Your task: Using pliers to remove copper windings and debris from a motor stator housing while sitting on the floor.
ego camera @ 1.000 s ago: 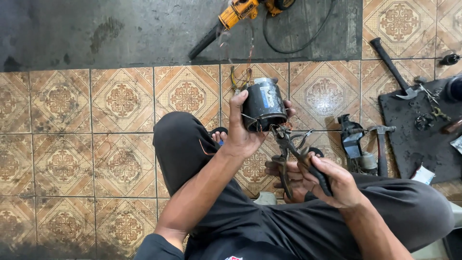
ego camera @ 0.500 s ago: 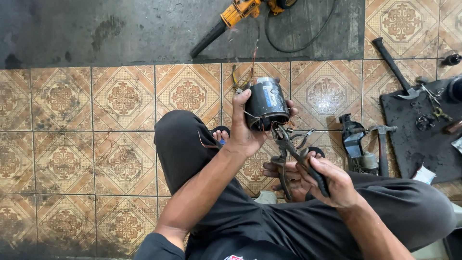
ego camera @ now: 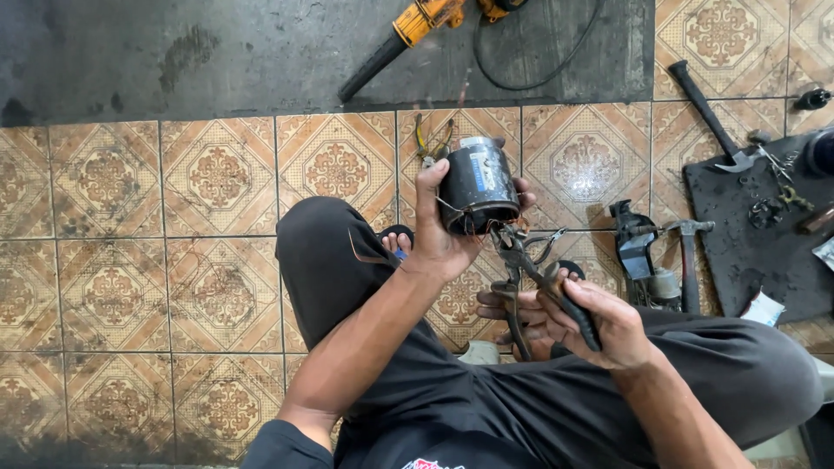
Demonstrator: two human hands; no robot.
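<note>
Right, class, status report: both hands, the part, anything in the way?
Left hand grips black motor. Right hand holds pliers, tips at its lower end. Nothing between them.

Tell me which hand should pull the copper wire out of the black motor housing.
Right, probably. The right hand already grips the pliers, whose tips sit at the black motor housing where the copper wire shows. The left hand is fully occupied gripping that housing.

Copper wire strands [ego camera: 432, 139] now slack
</note>
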